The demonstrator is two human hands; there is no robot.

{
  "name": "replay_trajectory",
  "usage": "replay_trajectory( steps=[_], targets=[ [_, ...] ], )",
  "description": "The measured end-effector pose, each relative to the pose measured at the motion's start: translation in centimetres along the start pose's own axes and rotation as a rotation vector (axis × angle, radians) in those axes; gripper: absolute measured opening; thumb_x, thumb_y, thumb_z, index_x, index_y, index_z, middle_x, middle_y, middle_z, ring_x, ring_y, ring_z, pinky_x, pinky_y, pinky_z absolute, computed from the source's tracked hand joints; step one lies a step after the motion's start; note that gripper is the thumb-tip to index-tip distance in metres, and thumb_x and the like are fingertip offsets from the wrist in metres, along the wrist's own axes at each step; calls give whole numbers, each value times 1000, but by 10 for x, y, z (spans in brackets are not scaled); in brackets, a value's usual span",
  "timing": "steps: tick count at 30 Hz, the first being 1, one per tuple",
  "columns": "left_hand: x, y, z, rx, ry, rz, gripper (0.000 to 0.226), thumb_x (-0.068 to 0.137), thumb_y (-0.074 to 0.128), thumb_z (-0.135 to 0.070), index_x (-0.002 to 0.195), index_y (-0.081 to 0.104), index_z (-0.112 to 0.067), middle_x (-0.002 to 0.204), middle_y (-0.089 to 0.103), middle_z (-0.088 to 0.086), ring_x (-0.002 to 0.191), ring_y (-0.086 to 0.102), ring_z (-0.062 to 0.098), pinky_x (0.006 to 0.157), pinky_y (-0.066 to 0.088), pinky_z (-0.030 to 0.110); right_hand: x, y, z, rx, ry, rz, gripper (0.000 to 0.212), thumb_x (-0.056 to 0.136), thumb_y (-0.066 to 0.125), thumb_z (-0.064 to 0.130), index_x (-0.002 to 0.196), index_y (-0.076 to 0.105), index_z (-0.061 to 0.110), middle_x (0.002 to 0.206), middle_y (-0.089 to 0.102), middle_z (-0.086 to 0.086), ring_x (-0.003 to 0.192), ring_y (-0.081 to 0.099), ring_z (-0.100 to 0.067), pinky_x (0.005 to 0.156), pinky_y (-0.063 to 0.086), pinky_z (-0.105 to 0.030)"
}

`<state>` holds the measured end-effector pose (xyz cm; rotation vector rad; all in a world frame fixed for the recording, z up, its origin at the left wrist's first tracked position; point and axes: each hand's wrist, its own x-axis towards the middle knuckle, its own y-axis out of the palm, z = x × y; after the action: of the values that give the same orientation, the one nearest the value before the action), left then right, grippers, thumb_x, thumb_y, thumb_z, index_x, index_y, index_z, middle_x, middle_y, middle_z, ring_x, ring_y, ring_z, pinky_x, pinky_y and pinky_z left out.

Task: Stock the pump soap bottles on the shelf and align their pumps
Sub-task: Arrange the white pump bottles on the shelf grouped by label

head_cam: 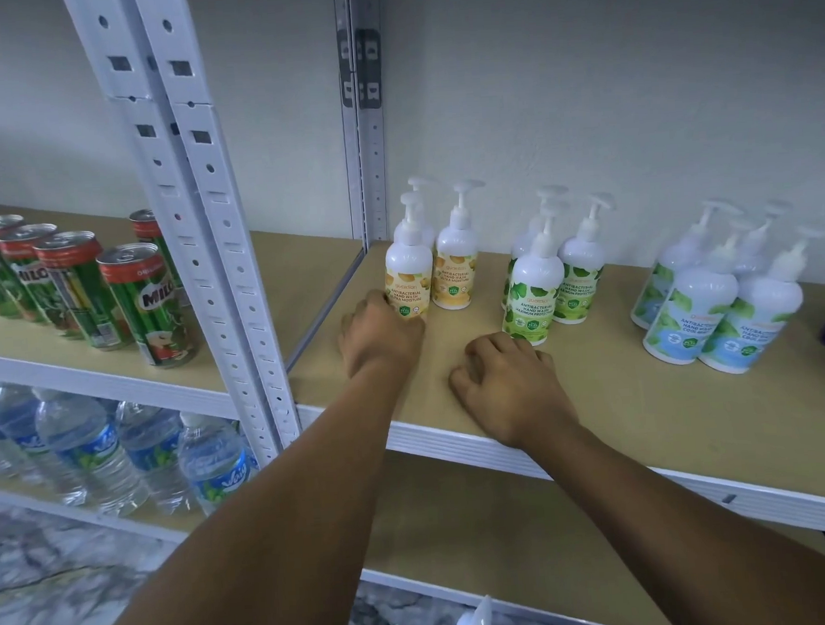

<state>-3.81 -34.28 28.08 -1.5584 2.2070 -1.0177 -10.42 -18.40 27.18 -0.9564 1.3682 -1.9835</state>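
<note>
On the shelf (624, 410): we group stock by label colour, one block each.
Blue bottles (719, 313): far right, well apart from the rest.
Green bottles (577, 273): middle cluster.
Yellow bottles (454, 271): beside the upright post (368, 170).
Left hand (380, 336): fingers curled round the front yellow bottle (408, 278) at its base, likely to square it with its neighbours.
Right hand (509, 379): resting on the shelf, loosely curled, holding nothing, just beside the front green bottle (532, 290).
Pumps (468, 185): too blurred for us to judge alignment.
</note>
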Motion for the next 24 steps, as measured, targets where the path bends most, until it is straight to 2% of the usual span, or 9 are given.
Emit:
replay_trajectory(
  steps=[16,24],
  targets=[
    [-1,4,-3,57,-17,-36,40,87,64,-47,116,59,-20,114,68,6,111,56,31,93,42,40,0,1,1,12,1,5,37,96,38,50,116,57,24,124,54,3,118,45,-21,100,32,-39],
    [-4,1,-4,76,-19,-23,44,86,65,-49,117,59,-18,118,67,6,115,54,31,96,41,42,-1,-1,0,19,-2,4,39,96,37,50,116,57,23,124,54,3,118,45,-21,100,33,-40]
  ],
)
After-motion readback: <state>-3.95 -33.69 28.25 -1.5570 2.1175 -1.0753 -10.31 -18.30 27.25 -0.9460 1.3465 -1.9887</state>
